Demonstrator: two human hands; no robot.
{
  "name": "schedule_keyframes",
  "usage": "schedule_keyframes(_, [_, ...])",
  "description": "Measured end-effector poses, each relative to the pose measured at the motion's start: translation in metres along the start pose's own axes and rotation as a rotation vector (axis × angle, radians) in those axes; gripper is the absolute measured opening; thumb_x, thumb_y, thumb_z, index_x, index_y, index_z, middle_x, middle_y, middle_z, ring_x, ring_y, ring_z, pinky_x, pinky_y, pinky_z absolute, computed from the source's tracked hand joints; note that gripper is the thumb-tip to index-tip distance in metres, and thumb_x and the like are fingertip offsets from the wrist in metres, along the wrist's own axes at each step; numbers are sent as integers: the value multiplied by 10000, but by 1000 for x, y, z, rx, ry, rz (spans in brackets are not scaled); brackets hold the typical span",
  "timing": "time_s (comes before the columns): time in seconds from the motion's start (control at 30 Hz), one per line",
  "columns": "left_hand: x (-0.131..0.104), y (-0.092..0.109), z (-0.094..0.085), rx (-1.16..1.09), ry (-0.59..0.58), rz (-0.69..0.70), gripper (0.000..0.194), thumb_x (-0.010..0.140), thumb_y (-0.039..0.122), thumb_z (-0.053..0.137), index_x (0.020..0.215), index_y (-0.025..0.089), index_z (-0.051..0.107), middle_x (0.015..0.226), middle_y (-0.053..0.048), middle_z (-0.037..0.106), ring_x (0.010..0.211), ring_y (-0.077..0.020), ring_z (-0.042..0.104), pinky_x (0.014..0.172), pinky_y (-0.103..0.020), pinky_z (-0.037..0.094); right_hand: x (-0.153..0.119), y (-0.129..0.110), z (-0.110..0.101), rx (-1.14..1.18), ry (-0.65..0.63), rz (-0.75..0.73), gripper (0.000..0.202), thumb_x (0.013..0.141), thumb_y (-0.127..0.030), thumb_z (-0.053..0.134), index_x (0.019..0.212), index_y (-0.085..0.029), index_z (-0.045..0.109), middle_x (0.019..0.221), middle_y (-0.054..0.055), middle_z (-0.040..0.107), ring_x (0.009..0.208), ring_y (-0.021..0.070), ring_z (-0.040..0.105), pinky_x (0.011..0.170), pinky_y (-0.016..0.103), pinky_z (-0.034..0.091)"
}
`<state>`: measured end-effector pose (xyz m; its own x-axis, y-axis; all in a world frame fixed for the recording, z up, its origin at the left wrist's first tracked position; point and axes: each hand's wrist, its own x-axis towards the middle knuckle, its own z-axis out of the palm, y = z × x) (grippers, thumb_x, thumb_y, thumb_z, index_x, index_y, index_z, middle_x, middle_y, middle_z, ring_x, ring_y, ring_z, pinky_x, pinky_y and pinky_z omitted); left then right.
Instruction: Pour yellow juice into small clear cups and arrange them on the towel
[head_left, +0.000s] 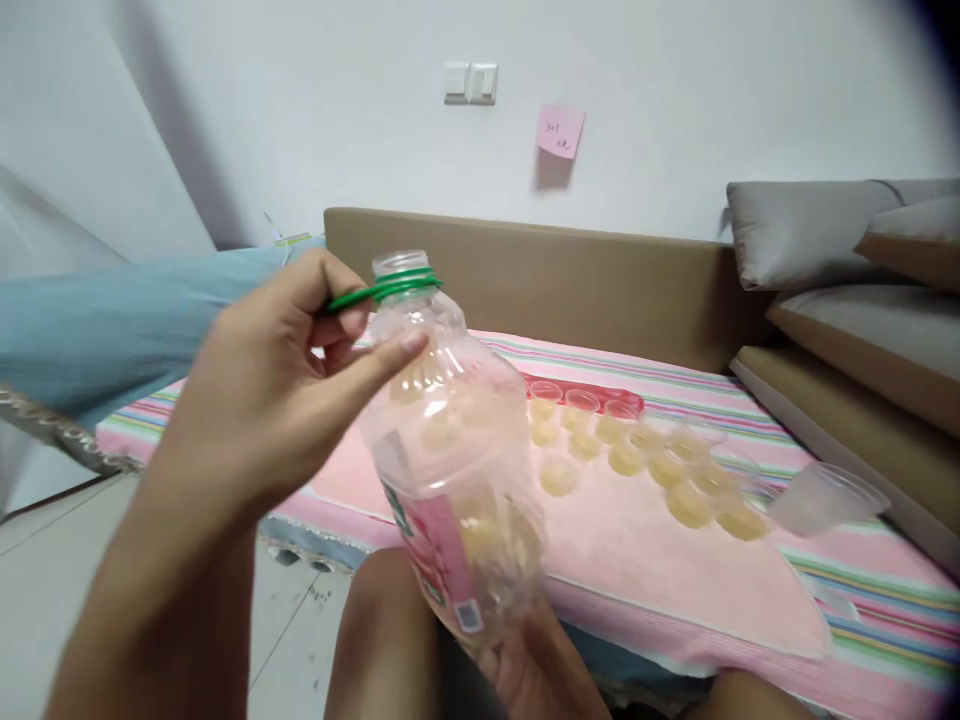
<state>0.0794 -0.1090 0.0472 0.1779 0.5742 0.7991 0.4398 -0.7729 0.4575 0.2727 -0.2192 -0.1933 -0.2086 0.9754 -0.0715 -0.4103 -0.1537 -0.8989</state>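
Clear plastic bottle (454, 440), uncapped, slightly tilted, green handle (405, 284) round neck, pink label (439, 550) low on side. Left hand (277, 370) pinches handle; right hand (517, 655) at base, grip hidden. Bottle held up before pink mat (637, 540).

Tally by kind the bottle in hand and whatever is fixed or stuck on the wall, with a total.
Clear plastic bottle with a green handle, held by the left hand: 1
White wall switches, side by side: 2
Pink sticky note: 1
Total: 4
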Motion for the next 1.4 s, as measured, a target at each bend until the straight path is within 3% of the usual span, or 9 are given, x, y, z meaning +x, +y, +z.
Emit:
schedule_keyframes(0.13, [8, -8, -37, 277, 41, 70, 448, 844, 425, 860, 790, 160, 503, 748, 106, 412, 654, -4, 364, 652, -189, 277, 19, 12, 19, 278, -120, 95, 1073, 795, -751, 859, 1641, -338, 344, 1646, 144, 479, 1455, 347, 555, 1258, 529, 369])
schedule_keyframes(0.27, [19, -12, -56, 454, 75, 101, 475, 842, 471, 817, 746, 139, 491, 716, 120, 413, 653, 11, 340, 707, -222, 280, 16, 12, 13, 183, -127, 176, 792, 795, -728, 879, 1364, -239, 625, 1508, 196, 608, 1347, 365, 644, 1188, 527, 434])
schedule_keyframes(0.43, [30, -37, -60, 595, 150, 6, 477, 835, 502, 772, 719, 123, 507, 692, 129, 435, 676, 11, 343, 754, -224, 304, 5, 8, -17, -3, -110, 111, 666, 843, -769, 805, 1217, -231, 689, 1283, 157, 730, 1138, 322, 736, 1045, 494, 532])
schedule_keyframes(0.63, [21, -80, -45, 570, 82, -87, 303, 927, 305, 728, 771, 215, 484, 719, 84, 436, 649, -89, 362, 674, -255, 282, -1, -29, -57, -354, 40, 5, 593, 910, -744, 726, 1191, -222, 693, 1187, 140, 738, 1043, 287, 717, 973, 449, 544])
schedule_keyframes(0.8, [13, -104, -19, 486, 33, -250, 318, 872, 232, 796, 764, 200, 499, 717, 79, 468, 679, -95, 409, 710, -227, 290, 15, -62, -92, -907, 458, -182, 561, 889, -679, 661, 1190, -206, 664, 916, 81, 667, 823, 265, 619, 815, 430, 490])
schedule_keyframes(0.9, [11, -113, -9, 472, 17, -250, 296, 856, 191, 807, 781, 188, 521, 753, 67, 510, 725, -105, 460, 734, -218, 294, 37, -77, -109, -1088, 594, -343, 503, 848, -629, 674, 1133, -219, 616, 1035, 95, 658, 903, 283, 610, 854, 439, 479])
schedule_keyframes(1.13, [1, -122, -3, 417, 112, -132, 345, 851, 277, 862, 912, 220, 527, 873, 30, 516, 874, -187, 481, 823, -296, 338, 88, -89, -123, -1356, 608, -410, 516, 725, -544, 751, 1016, -253, 440, 1084, 107, 613, 1061, 348, 586, 889, 446, 482])
schedule_keyframes(1.3, [-9, -119, -5, 525, 228, 66, 314, 924, 329, 792, 1111, 197, 576, 1131, -58, 512, 1214, -307, 469, 1146, -532, 288, 100, -87, -124, -1393, 619, -377, 441, 759, -498, 678, 1015, -256, 412, 1060, 101, 621, 1029, 341, 593, 845, 424, 477])
schedule_keyframes(1.4, [-37, -94, 20, 453, 288, 348, 194, 934, 240, 756, 998, 198, 578, 959, -23, 553, 985, -236, 516, 986, -439, 376, 101, -88, -125, -1389, 628, -367, 435, 764, -516, 640, 1021, -255, 405, 1063, 107, 630, 1034, 352, 604, 855, 440, 477])
